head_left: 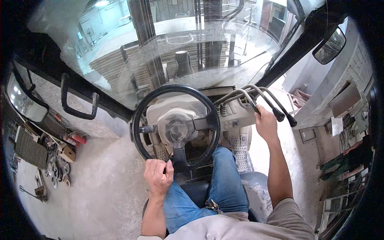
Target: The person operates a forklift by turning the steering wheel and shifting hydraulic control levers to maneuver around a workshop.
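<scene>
At the lower left of the black steering wheel (216, 128), my left hand (158, 176) is closed around a grip at the rim; the fingers hide much of it. My right hand (266, 124) is wrapped around the nearest control lever (251, 100), right of the dashboard. Two more levers with black knobs (292, 121) stand just beyond that hand, apart from it. A stalk (147, 129) sticks out left of the steering column. Below the wheel, perforated pedals (241, 155) show by my right leg.
Through the dusty windshield (256, 44) stand a vertical mast (144, 36) and a stack of sheets (105, 64). Mirrors (330, 46) flank the cab. A person (354, 154) is at the far right. Loose parts and a cardboard box (67, 153) lie on the left floor.
</scene>
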### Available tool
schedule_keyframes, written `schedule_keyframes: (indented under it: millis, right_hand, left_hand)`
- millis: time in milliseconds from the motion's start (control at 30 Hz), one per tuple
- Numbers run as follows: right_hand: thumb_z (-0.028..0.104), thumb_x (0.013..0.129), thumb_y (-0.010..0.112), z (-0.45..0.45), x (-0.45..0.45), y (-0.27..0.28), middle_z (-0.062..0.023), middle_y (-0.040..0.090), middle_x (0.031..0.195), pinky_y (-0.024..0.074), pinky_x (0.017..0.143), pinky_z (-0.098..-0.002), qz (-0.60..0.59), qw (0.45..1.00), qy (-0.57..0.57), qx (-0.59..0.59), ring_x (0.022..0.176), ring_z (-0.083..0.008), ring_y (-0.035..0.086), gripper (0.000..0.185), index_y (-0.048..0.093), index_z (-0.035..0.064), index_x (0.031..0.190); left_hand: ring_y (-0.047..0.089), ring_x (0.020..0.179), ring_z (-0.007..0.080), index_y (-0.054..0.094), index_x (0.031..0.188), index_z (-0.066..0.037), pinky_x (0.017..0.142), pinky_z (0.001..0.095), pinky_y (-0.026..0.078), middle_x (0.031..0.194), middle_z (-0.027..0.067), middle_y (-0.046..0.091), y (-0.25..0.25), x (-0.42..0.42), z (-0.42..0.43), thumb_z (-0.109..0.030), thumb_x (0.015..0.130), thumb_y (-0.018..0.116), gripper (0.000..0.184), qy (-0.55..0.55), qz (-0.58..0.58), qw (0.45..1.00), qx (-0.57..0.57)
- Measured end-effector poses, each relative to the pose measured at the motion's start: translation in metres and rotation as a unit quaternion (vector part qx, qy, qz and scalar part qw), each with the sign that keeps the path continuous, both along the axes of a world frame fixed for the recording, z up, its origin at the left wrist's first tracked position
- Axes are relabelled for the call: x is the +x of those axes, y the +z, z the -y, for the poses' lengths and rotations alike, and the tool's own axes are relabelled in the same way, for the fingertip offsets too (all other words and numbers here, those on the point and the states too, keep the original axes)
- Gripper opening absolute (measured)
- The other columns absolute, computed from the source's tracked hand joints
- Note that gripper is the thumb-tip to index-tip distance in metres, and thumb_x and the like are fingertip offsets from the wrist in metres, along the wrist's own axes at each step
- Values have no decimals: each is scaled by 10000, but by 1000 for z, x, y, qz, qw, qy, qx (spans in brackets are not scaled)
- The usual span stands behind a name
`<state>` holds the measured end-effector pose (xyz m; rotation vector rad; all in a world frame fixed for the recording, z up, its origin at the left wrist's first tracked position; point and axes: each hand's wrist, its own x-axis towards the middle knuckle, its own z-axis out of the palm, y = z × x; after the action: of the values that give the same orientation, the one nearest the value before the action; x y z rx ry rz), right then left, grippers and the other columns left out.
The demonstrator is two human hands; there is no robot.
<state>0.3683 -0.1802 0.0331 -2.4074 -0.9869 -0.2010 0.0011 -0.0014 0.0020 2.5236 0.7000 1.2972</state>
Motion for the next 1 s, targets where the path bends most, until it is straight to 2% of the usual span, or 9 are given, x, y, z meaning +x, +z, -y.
schedule_keyframes:
  millis: [267,700,767,1000]
  right_hand:
    - [74,936,639,0,6,-8,-258,719,974,553,774,-509,31,999,13,17,873,-421,709,289,651,-20,1209]
    - [81,930,644,-2,2,-1,-259,718,990,555,786,-508,10,1000,1,11,884,-425,708,299,658,-19,1212]
    - [87,930,647,-3,2,-2,-257,719,993,556,791,-507,19,1000,4,14,885,-425,708,303,660,-17,1214]
    - [95,933,649,-2,3,-4,-257,719,986,554,793,-508,19,1000,5,6,887,-426,707,310,651,-16,1222]
  left_hand:
    - [582,706,302,565,741,-63,650,411,478,746,97,608,-2,0,-1,-39,837,742,204,5,-3,1000,9]
    - [569,707,305,532,741,-68,639,422,464,737,87,588,0,1,0,-31,812,746,228,8,-3,1000,10]
    - [576,709,306,556,734,-59,658,417,474,743,101,596,-1,0,0,-38,841,735,210,12,-3,1000,8]
    - [575,718,304,556,748,-58,658,419,473,743,101,596,-2,-2,0,-36,842,733,201,12,-6,1000,5]
